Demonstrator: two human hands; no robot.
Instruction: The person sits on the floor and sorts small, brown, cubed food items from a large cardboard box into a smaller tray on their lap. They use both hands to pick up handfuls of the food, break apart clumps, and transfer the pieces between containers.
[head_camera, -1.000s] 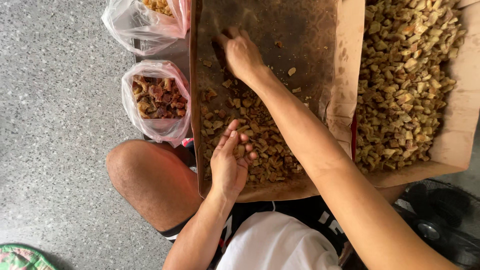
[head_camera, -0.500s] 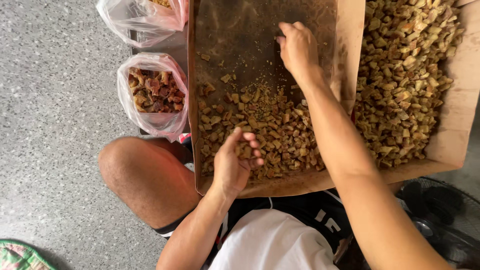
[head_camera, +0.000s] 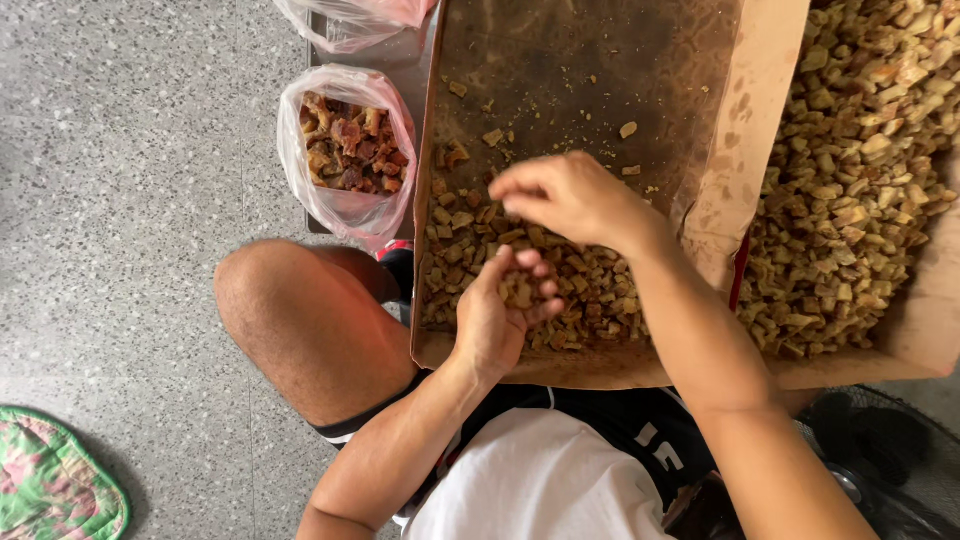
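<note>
My left hand (head_camera: 500, 315) is cupped palm up over the near end of a brown cardboard tray (head_camera: 760, 130), holding a few small tan chunks. My right hand (head_camera: 572, 198) hovers just above it, fingers curled and pinched together over the pile of small tan chunks (head_camera: 560, 275) at the tray's near end. Whether the right fingers hold a chunk is unclear. The far half of the tray is stained dark and almost bare, with a few scattered pieces.
A second cardboard tray (head_camera: 935, 345) heaped with tan chunks lies to the right. A clear plastic bag (head_camera: 350, 150) of darker reddish pieces stands left of the tray, another bag (head_camera: 350, 20) beyond it. My bare knee (head_camera: 300, 320) is below; a green patterned cloth (head_camera: 50, 485) lies bottom left.
My right hand has drawn back from the far end of the tray to just above my left hand. The left hand stays cupped, holding chunks.
</note>
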